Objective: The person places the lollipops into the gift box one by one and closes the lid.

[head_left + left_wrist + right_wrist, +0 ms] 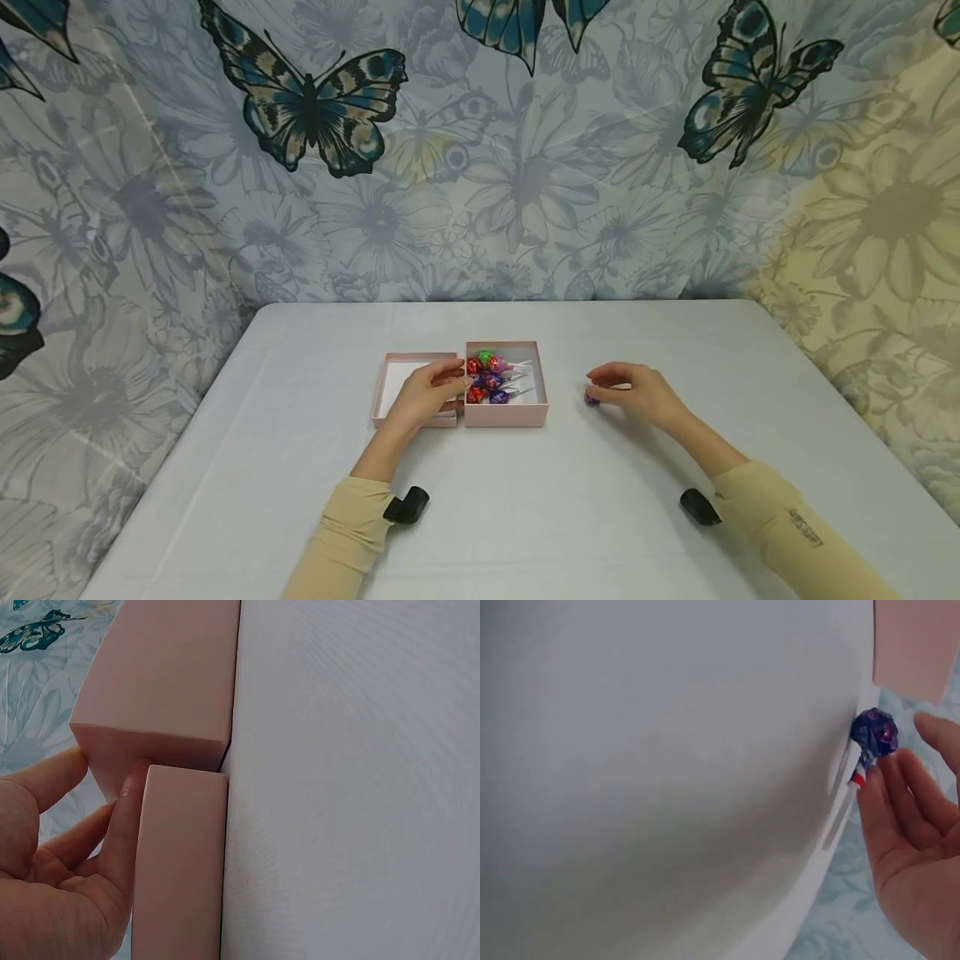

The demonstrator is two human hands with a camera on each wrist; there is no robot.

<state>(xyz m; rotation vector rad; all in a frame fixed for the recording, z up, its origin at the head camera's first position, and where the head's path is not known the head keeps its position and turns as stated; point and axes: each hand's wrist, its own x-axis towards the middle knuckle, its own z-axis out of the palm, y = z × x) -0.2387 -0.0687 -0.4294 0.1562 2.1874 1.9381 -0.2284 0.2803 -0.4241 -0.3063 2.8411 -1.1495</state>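
Note:
A pink box [506, 415] stands on the white table with several wrapped lollipops [492, 382] inside, their white sticks pointing right. Beside it on the left lies its shallow pink lid [378, 392], partly covered by my left hand [427, 393]. In the left wrist view, the fingers and thumb of that hand touch the box's side wall [112, 750], close to the lid's end [180, 862]. To the right of the box, my right hand [637, 392] is at a single purple-blue lollipop [877, 733] on the table. Its thumb stands apart from the wrapper, with the other fingers close by the lollipop.
White cloth covers the table [487, 525]. Behind it rises a wall [525, 208] with a flower and butterfly pattern. Black wrist cameras sit at the left sleeve [333, 533] and the right sleeve [780, 517].

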